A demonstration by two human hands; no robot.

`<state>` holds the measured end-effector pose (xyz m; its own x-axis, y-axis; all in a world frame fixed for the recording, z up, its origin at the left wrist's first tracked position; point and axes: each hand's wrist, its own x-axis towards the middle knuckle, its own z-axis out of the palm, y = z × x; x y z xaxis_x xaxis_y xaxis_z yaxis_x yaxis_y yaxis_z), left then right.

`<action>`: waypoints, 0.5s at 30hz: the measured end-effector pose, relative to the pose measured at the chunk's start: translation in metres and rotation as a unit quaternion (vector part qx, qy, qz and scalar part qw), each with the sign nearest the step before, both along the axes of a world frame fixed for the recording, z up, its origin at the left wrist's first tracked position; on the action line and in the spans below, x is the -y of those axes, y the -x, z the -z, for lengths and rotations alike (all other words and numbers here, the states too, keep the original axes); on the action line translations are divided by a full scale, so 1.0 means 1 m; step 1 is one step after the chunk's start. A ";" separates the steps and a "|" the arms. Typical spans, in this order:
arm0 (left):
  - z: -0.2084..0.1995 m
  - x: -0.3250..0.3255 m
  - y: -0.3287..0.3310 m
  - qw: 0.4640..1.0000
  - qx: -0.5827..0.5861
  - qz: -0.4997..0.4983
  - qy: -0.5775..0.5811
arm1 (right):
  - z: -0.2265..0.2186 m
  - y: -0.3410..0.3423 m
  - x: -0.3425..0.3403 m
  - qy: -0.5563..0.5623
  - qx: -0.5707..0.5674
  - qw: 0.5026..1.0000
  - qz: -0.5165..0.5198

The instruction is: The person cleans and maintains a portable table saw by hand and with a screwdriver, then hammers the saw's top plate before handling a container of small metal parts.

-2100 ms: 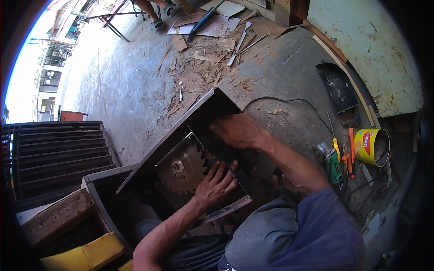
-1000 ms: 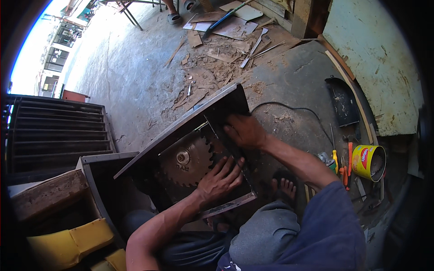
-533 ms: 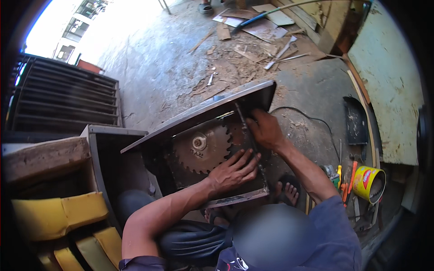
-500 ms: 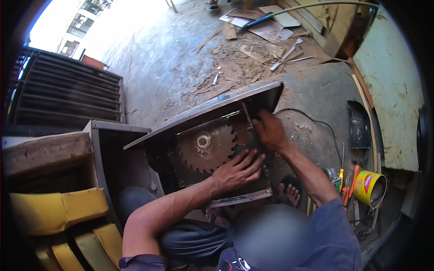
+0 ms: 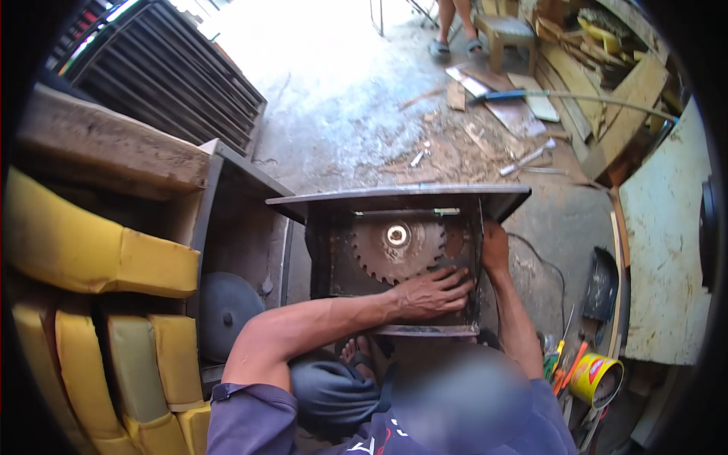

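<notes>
Dark metal saw housing (image 5: pixel 447 331), box-shaped and open toward us with a wide flat plate along its far side, lies in front of our bent legs, around our left hand (image 5: pixel 434 294) and just left of our right hand (image 5: pixel 494 246). Inside it, just beyond the left hand, is a round steel saw blade (image 5: pixel 379 258) with coarse teeth and a bright hub (image 5: pixel 396 234). We have the left hand palm down, fingers stretched toward the housing's right wall, gripping nothing that we can see; whether it touches the blade we cannot tell. Our right hand is at the outside of that wall, its fingers partly hidden, so we cannot tell whether it grasps anything.

Left of our left hand stands a grey open metal box (image 5: pixel 262 243), with a dark round disc (image 5: pixel 220 303) at its near end; farther left are yellow cushion-like blocks (image 5: pixel 136 368) and a rough wooden beam (image 5: pixel 114 140). Right of our right hand, a black cable (image 5: pixel 540 256) crosses the grey concrete floor (image 5: pixel 326 129); farther right is a black scoop-shaped pan (image 5: pixel 599 288), and nearer to us a yellow cylindrical can (image 5: pixel 590 373). Well beyond both hands lie wood scraps (image 5: pixel 436 159), near another person's sandalled feet (image 5: pixel 440 49).
</notes>
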<state>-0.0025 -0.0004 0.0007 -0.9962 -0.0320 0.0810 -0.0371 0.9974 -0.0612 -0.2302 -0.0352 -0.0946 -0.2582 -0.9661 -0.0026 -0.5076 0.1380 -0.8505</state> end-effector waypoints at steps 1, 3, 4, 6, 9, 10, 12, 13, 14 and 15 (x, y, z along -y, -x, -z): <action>-0.007 -0.002 -0.002 0.998 0.000 -0.013 -0.054 | 0.003 -0.006 -0.004 0.048 0.015 0.998 0.030; -0.027 0.001 -0.017 0.992 -0.087 -0.028 -0.087 | 0.007 -0.006 0.001 0.098 0.030 0.993 0.054; -0.046 0.002 -0.033 0.991 -0.091 -0.036 -0.089 | 0.013 -0.003 0.000 0.086 0.020 0.996 0.033; -0.078 0.010 -0.069 0.944 -0.299 -0.113 -0.088 | 0.009 -0.001 -0.009 0.064 -0.005 0.998 0.007; -0.091 0.012 -0.149 0.737 -0.523 -0.414 -0.113 | -0.026 -0.003 -0.016 0.118 0.033 0.992 -0.020; -0.081 0.008 -0.172 0.594 -0.568 -0.549 -0.150 | -0.026 -0.003 -0.017 0.118 0.026 0.992 -0.029; -0.049 0.015 -0.214 0.584 -0.514 -0.598 -0.193 | -0.030 -0.003 -0.017 0.174 -0.054 0.982 -0.059; -0.033 0.019 -0.226 0.577 -0.449 -0.640 -0.236 | -0.030 -0.001 -0.017 0.181 -0.070 0.979 -0.068; -0.017 0.023 -0.232 0.565 -0.459 -0.644 -0.235 | -0.030 0.000 -0.018 0.180 -0.076 0.978 -0.071; 0.001 0.029 -0.228 0.569 -0.440 -0.626 -0.301 | -0.032 0.005 -0.020 0.173 -0.083 0.979 -0.071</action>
<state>0.2258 -0.0299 0.0001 0.2564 -0.9579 0.1293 -0.4934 -0.0147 0.8697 -0.2355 -0.0155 -0.0621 -0.0904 -0.9282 0.3609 -0.6366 -0.2249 -0.7376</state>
